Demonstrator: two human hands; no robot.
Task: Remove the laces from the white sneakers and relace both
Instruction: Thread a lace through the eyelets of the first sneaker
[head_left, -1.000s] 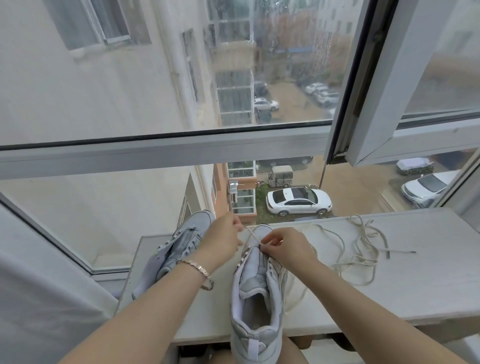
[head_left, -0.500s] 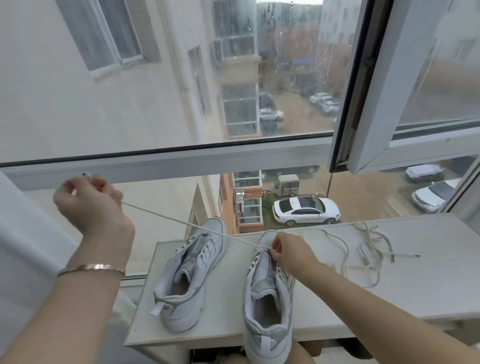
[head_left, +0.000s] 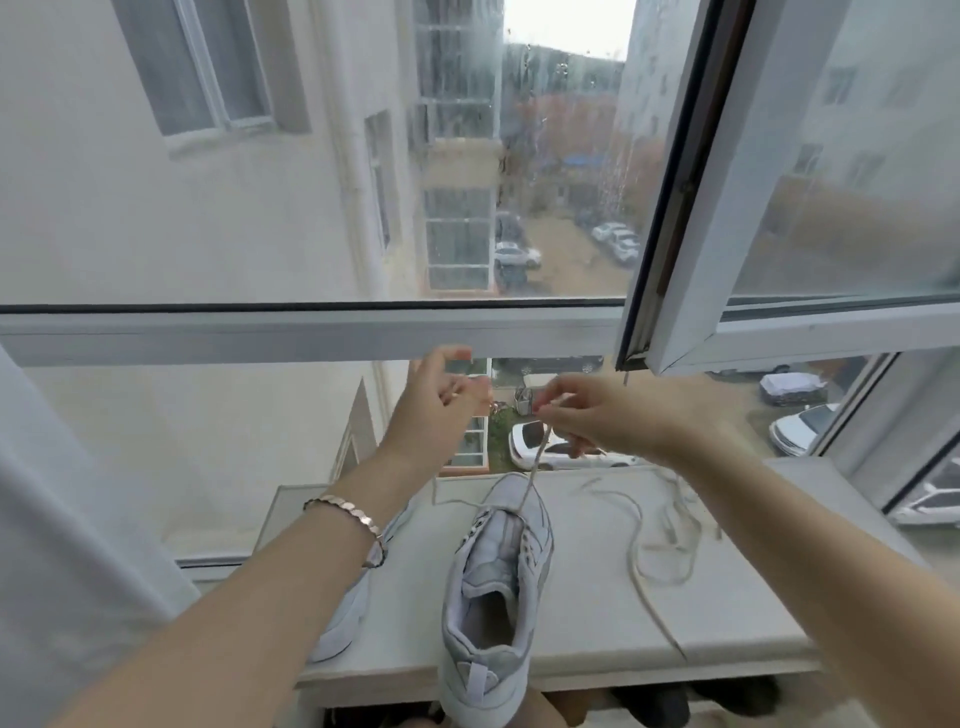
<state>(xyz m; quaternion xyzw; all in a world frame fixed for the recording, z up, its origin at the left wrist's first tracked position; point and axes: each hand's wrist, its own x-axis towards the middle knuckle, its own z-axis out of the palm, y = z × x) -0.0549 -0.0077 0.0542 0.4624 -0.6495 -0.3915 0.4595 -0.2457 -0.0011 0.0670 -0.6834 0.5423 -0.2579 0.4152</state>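
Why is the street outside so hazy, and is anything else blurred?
Head view: raindrops on the glass smear the street; daylight is soft, without hard shadows; the loose lace on the sill is blurred; the wide lens tilts the buildings.

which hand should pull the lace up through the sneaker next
Right. The right hand pinches the lace, which runs taut down to the sneaker's front eyelets. The left hand is raised beside it, and whether it grips anything is unclear.

Right hand (head_left: 587, 415) pinching off-white lace (head_left: 533, 467) taut above grey-white sneaker (head_left: 498, 582), pale ledge (head_left: 727, 623) beneath — left hand (head_left: 436, 410) raised alongside, second sneaker (head_left: 335, 636) under forearm
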